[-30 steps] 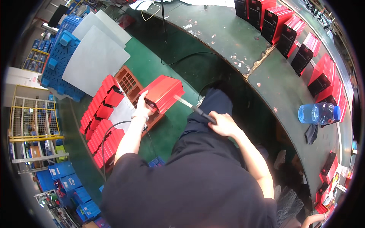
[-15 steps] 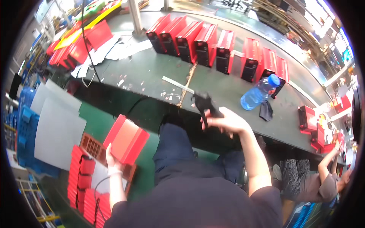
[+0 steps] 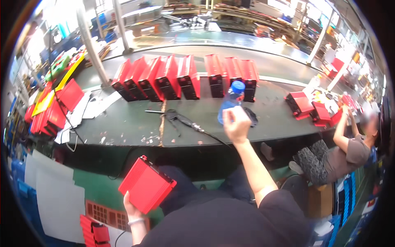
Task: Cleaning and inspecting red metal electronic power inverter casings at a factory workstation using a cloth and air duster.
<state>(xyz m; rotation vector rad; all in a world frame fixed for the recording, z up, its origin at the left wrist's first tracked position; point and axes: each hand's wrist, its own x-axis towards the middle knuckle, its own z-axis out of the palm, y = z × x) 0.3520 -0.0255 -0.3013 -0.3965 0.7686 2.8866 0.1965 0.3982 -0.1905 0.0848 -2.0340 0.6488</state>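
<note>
My left hand (image 3: pixel 132 209) grips a red box-shaped unit (image 3: pixel 148 185) by its lower left side. The unit has a ribbed red case and a black end panel, and is tilted above the floor. Over the bench's front edge, my right hand (image 3: pixel 237 125) is closed with curled fingers; whatever they may hold is hidden. Behind it stands a clear water bottle with a blue cap (image 3: pixel 238 86), partly covered by the hand. A black corded electric screwdriver (image 3: pixel 185 120) lies on the bench to the left of my right hand, its cord trailing toward the front edge.
A row of upright red units (image 3: pixel 168 78) lines the dark bench (image 3: pixel 135 123). Beside the bottle lies a black cloth-like item (image 3: pixel 251 117). More red units (image 3: pixel 299 103) are near a co-worker (image 3: pixel 343 156) seated at right. An orange crate (image 3: pixel 105 216) and grey sheets (image 3: pixel 57 197) are at lower left.
The black screwdriver was in my right hand and now lies on the bench; that hand is closed beside the bottle. The red unit in my left hand has turned. The view has shifted.
</note>
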